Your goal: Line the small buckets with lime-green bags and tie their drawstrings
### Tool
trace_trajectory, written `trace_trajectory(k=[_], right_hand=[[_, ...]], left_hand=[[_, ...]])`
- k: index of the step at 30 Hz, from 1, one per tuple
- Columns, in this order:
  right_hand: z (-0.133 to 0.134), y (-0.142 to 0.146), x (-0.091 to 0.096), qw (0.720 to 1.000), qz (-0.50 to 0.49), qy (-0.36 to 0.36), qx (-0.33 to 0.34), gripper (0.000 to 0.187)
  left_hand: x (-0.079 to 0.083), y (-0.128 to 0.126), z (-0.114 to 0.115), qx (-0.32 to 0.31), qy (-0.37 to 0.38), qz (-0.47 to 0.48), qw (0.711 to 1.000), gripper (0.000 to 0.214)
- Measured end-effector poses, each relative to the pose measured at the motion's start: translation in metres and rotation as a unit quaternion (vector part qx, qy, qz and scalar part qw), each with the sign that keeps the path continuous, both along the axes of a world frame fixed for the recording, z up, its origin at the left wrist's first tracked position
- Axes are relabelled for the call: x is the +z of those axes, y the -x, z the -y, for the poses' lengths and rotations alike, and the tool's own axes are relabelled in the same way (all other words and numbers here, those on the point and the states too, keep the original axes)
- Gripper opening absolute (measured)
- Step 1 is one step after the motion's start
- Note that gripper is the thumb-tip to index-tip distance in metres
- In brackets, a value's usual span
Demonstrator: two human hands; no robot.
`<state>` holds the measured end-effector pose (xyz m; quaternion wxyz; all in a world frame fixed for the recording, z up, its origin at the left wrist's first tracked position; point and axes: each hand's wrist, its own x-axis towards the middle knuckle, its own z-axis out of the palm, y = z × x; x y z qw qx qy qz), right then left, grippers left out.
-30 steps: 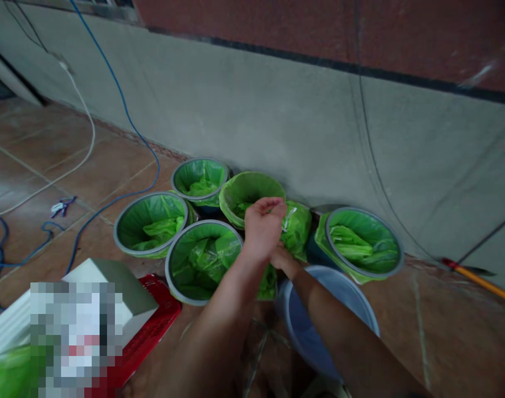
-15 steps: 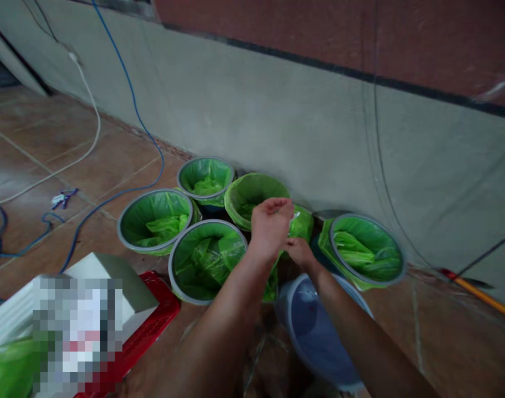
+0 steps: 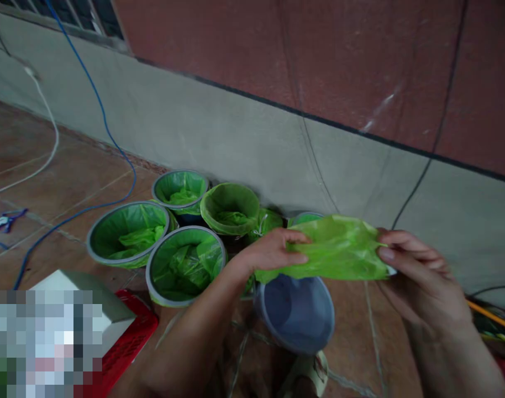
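Note:
A green plastic bag (image 3: 339, 249) stretches crosswise in the air between my two hands. My left hand (image 3: 269, 251) has thumb and fingers around its left part. At the other end my right hand (image 3: 426, 271) pinches a corner, where a small whitish bit shows. Below the bag stands an unlined grey bin (image 3: 294, 318), its rim partly overlapped by the green plastic. Another lined bin is mostly hidden behind the bag, with only a bit of its rim (image 3: 308, 215) in sight. A tied green bundle (image 3: 271, 221) lies past my left wrist.
Several bins lined with green bags, among them a front one (image 3: 148, 287) and a left one (image 3: 90, 243), stand near the wall (image 3: 236, 132). A red crate (image 3: 132, 326) with a white box (image 3: 74, 287) is at lower left. A blue cable (image 3: 99, 110) crosses the tiled floor.
My hands have come up from among the bins and moved apart, the right one far to the right. The green bag is now spread between them. The view has swung right.

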<state>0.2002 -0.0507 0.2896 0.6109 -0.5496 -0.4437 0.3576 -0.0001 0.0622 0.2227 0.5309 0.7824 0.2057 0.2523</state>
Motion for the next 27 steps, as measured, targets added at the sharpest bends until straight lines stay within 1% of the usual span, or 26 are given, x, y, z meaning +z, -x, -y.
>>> trace_trajectory(k=[1,2,4,5,7,9,11,13,15,17,19,21,24,26,27], right_hand=[[0.009,-0.005,0.001,1.000,-0.004,0.001,-0.024,0.015],[0.017,-0.011,0.000,0.999,-0.011,0.003,-0.049,0.016],[0.031,-0.021,-0.006,0.995,-0.013,0.001,-0.101,0.016],[0.036,-0.025,-0.012,0.992,-0.005,-0.005,-0.130,0.016],[0.042,-0.034,-0.028,0.982,0.016,-0.021,-0.188,0.015],[0.045,-0.041,-0.048,0.972,0.018,-0.034,-0.233,0.015],[0.049,-0.049,-0.069,0.968,-0.028,-0.037,-0.246,0.016],[0.054,-0.055,-0.085,0.969,-0.105,-0.025,-0.221,0.020],[0.061,-0.057,-0.091,0.970,-0.172,-0.013,-0.173,0.027],[0.067,-0.054,-0.089,0.970,-0.211,-0.009,-0.120,0.033],[0.071,-0.046,-0.082,0.972,-0.224,-0.013,-0.072,0.037],[0.071,-0.036,-0.076,0.973,-0.228,-0.016,-0.033,0.038],[0.068,-0.024,-0.072,0.974,-0.226,-0.012,0.004,0.039],[0.065,-0.020,-0.075,0.980,-0.198,0.004,0.012,0.039],[0.065,-0.019,-0.078,0.985,-0.170,0.011,0.003,0.039]], left_hand=[[0.000,-0.004,0.005,0.003,-0.042,-0.040,0.998,0.018],[-0.002,-0.009,0.008,0.031,-0.085,-0.076,0.993,0.016],[-0.006,-0.016,0.011,0.124,-0.144,-0.112,0.975,0.018],[-0.010,-0.019,0.010,0.171,-0.149,-0.108,0.968,0.019],[-0.017,-0.023,0.006,0.240,-0.119,-0.075,0.961,0.021],[-0.025,-0.026,0.003,0.290,-0.091,-0.038,0.952,0.025],[-0.031,-0.031,0.005,0.317,-0.100,-0.016,0.943,0.038],[-0.032,-0.038,0.018,0.302,-0.128,-0.001,0.945,0.050],[-0.029,-0.047,0.040,0.245,-0.147,0.015,0.958,0.051],[-0.025,-0.057,0.066,0.166,-0.150,0.027,0.974,0.048],[-0.022,-0.067,0.090,0.102,-0.141,0.037,0.984,0.049],[-0.023,-0.076,0.106,0.064,-0.136,0.031,0.988,0.051],[-0.029,-0.087,0.113,0.060,-0.118,-0.002,0.991,0.043],[-0.034,-0.090,0.108,0.071,-0.093,-0.032,0.993,0.029],[-0.037,-0.091,0.104,0.077,-0.082,-0.049,0.993,0.022]])
